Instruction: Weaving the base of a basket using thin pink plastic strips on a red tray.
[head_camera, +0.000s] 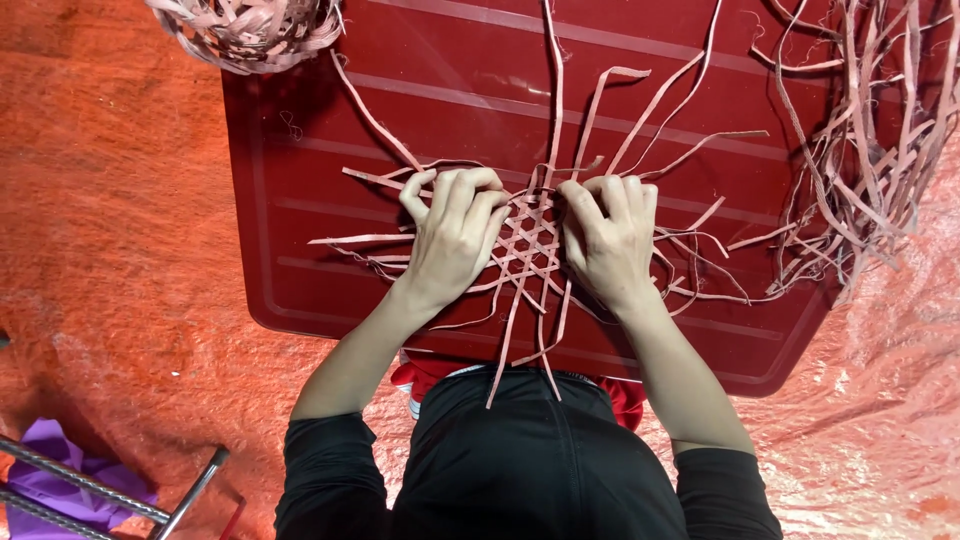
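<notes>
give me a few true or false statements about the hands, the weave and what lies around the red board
1. Both hands press on the woven strips at the middle of the red board. True.
2. The left hand holds a pair of scissors. False: it holds no tool, its fingers rest on the strips.
3. A loose bundle of strips lies at the board's right edge. True.
4. The weave is a finished basket with tall sides. False: it lies flat, with free strip ends radiating outward.
5. The right hand is lifted well clear of the board. False: it rests on the weave beside the left hand.
</notes>
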